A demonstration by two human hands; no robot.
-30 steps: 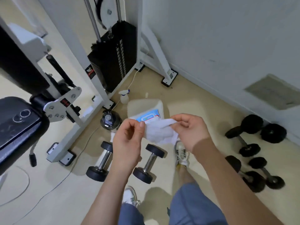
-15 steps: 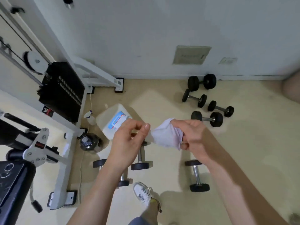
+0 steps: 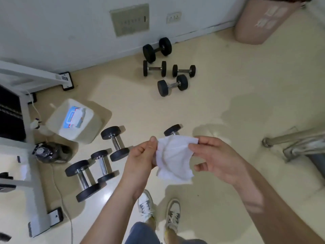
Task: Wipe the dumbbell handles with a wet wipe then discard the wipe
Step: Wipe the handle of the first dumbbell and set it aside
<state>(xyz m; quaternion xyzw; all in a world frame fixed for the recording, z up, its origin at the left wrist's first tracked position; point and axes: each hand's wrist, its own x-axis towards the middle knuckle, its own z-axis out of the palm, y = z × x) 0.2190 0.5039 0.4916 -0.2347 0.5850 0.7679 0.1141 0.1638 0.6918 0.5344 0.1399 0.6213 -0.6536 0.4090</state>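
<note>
I hold a white wet wipe (image 3: 173, 158) spread out in front of me, above the floor. My left hand (image 3: 142, 155) pinches its left edge and my right hand (image 3: 213, 158) pinches its upper right corner. Three black dumbbells with chrome handles lie on the floor to the left: one (image 3: 115, 143), one (image 3: 103, 164) and one (image 3: 84, 180). Another dumbbell (image 3: 173, 130) is mostly hidden behind the wipe. A pink bin (image 3: 260, 20) stands in the far right corner.
Several more dumbbells (image 3: 173, 84) lie near the wall. A white container with a wipe pack (image 3: 74, 118) on top, a spray bottle (image 3: 36, 125) and a dark water bottle (image 3: 47, 152) sit by the white gym machine frame (image 3: 29, 173). A bench leg (image 3: 290, 140) is at right.
My view has swung right, so the bin and bench leg have come into sight. The wipe, bunched between my hands before, is now pulled open and hangs flat.
</note>
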